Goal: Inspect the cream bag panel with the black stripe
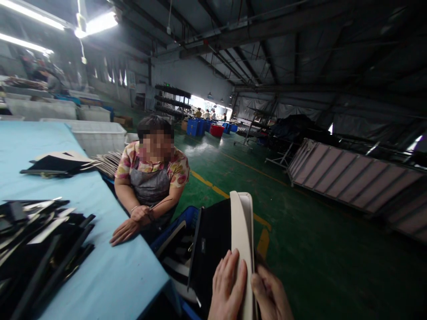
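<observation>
Both my hands hold an upright stack of flat pieces (233, 231), black on the left side and cream on the right edge, at the bottom centre. My left hand (228, 286) lies with its fingers pressed against the cream face. My right hand (271, 295) pinches the stack's right edge with its thumb. The stack stands over a blue crate (182, 222) that holds more black and cream pieces.
A light blue table (100, 266) runs along the left, with a heap of black and white pieces (36, 244) and another pile (60, 163) farther back. A seated person (150, 182) rests both hands on the table's edge. White bins (100, 135), a green floor and leaning panels (350, 178) lie beyond.
</observation>
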`<state>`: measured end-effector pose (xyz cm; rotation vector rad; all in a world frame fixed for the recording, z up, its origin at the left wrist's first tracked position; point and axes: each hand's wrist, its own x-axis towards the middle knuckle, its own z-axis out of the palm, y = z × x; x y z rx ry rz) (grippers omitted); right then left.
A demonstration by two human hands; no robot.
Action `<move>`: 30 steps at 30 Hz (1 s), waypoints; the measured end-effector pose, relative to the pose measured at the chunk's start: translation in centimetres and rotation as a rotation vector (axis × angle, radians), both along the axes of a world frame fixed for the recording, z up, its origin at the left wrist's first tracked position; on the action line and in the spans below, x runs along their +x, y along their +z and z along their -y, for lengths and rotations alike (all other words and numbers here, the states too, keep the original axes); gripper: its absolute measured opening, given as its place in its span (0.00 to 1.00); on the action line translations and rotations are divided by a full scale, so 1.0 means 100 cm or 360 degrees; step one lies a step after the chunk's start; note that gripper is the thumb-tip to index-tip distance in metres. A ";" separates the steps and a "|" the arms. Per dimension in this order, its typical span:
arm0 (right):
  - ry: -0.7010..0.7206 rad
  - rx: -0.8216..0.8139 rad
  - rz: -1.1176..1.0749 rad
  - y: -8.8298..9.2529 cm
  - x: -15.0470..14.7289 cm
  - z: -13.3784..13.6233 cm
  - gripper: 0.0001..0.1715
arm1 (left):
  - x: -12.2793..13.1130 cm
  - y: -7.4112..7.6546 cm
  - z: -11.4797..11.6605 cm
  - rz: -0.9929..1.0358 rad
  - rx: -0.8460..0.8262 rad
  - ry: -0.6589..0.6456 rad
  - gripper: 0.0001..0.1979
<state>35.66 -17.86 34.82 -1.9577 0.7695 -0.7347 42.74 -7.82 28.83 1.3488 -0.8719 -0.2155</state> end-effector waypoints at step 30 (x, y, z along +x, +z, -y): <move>0.0615 -0.0600 -0.0821 0.022 -0.035 0.020 0.26 | 0.099 0.001 0.001 -0.0707 0.0122 -0.0094 0.28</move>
